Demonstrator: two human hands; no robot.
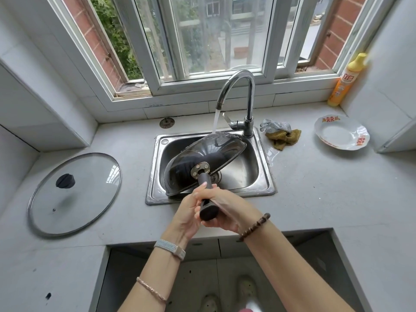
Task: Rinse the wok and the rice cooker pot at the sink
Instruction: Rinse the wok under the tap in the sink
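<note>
Two hands grip one handle: the left hand (191, 209) and right hand (227, 210) both wrap the wok (193, 158) by its dark handle, holding it tilted inside the steel sink (266, 176) as water from the tap (248, 86) strikes its upper rim. A glass lid (90, 194) lies on the table (315, 190) to the left.

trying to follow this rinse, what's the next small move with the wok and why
Probably roll the wok slightly by its handle, gripped by the left hand and right hand. It stands tilted in the sink, and the faucet stream lands only on its far upper edge, so turning should spread the water.
</note>
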